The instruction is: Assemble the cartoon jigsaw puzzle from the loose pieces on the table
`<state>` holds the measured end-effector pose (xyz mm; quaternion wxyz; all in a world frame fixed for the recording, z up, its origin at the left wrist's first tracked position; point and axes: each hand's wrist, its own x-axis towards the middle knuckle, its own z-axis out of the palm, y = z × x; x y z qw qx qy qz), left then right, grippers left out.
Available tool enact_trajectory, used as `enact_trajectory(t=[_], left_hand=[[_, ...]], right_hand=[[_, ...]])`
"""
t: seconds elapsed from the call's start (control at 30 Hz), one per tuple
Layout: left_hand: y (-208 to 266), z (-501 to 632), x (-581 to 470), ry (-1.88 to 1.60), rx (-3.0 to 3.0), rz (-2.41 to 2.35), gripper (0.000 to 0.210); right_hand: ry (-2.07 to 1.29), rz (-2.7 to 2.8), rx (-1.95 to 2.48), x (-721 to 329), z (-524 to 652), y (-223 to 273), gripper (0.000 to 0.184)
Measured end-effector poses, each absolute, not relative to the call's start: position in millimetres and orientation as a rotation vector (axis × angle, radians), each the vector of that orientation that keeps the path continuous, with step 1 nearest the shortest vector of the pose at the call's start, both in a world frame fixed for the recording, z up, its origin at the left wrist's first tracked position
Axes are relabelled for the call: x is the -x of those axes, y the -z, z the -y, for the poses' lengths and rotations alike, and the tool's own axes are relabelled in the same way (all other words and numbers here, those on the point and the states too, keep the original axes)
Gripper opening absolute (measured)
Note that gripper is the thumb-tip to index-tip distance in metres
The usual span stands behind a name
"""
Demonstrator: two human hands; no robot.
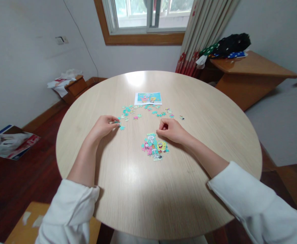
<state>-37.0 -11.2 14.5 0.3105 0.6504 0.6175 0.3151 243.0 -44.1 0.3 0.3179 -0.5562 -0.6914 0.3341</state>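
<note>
A partly joined jigsaw puzzle (153,149) with cartoon figures lies on the round table, its outer edge uneven. My left hand (104,127) rests at the left end of the loose pieces, thumb and fingers pinched on a teal puzzle piece (118,124). Just below those fingertips lies another teal piece (122,128). My right hand (172,130) is closed, its fingertips down by the upper right edge of the joined puzzle. Whatever sits between those fingertips is hidden. Loose puzzle pieces (128,110) spread in an arc beyond both hands.
A printed reference picture (148,98) lies flat behind the loose pieces. A dark-marked piece (182,117) sits apart at the right. Around the table (128,200) are a wooden desk (252,66) heaped with cloth, a curtain (204,30) and a cardboard box (23,223).
</note>
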Motion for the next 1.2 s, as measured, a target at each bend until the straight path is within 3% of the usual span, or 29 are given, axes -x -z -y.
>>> enact_trajectory(t=[0.13, 0.97, 1.2], left_hand=[[-13, 11, 39, -0.752, -1.812, -1.636, 0.031], [-8, 9, 36, -0.85, -1.76, -1.545, 0.017], [-14, 11, 31, -0.973, -1.615, -1.441, 0.022]], right_hand=[[-0.874, 1.819, 1.458, -243, 44, 0, 0.022], [-0.884, 1.822, 1.43, -244, 44, 1, 0.023], [-0.886, 1.829, 1.437, -244, 45, -1, 0.024]])
